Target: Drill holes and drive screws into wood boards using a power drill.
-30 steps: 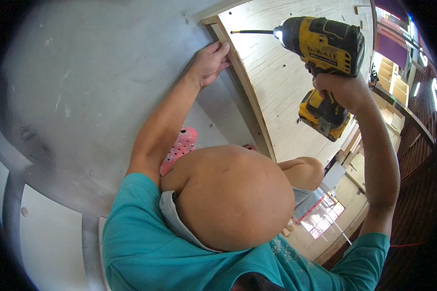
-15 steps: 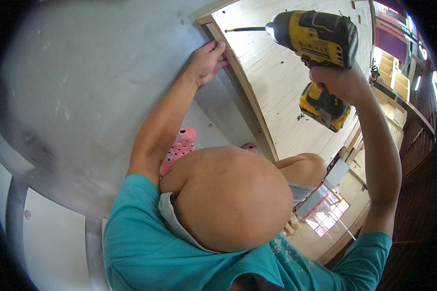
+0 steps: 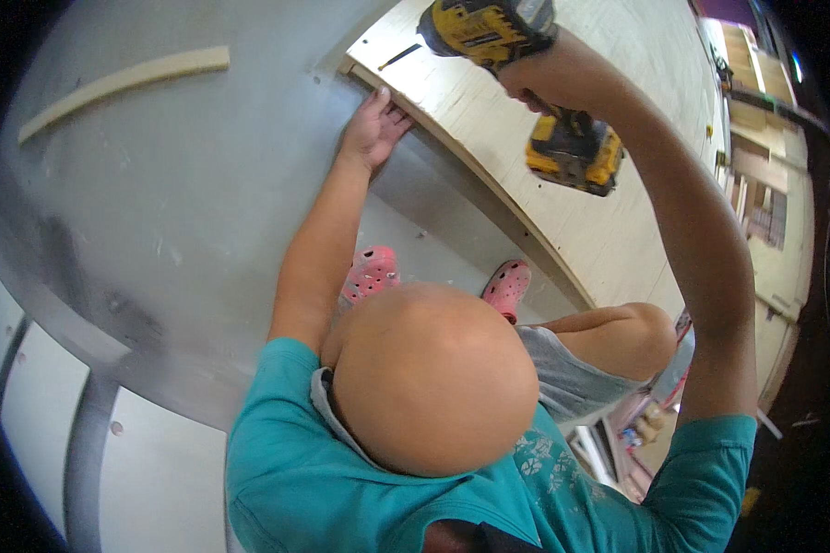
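Note:
A yellow-and-black cordless impact driver [image 3: 484,32] is gripped by its handle in my right hand [image 3: 549,78]. Its battery [image 3: 576,152] hangs below my fist. The long dark bit [image 3: 399,57] points left, close over the near left corner of a pale wooden panel [image 3: 516,138]; I cannot tell whether its tip touches. My left hand [image 3: 373,129] is at the panel's edge near that corner, fingers apart, thumb up against the edge strip. Whether its fingertips reach under the edge is hard to make out. Small dark spots dot the panel face.
A loose wooden strip [image 3: 129,83] lies on the grey floor [image 3: 203,203] at the left. White panels [image 3: 161,470] stand at lower left. My feet in pink clogs [image 3: 507,288] are beside the panel, below my bent knee [image 3: 433,369]. Shelving [image 3: 765,184] is at the far right.
The driver and my right hand have moved left and up in the picture. The view has shifted, bringing the loose strip into sight. My left hand stays by the panel edge, fingers looser.

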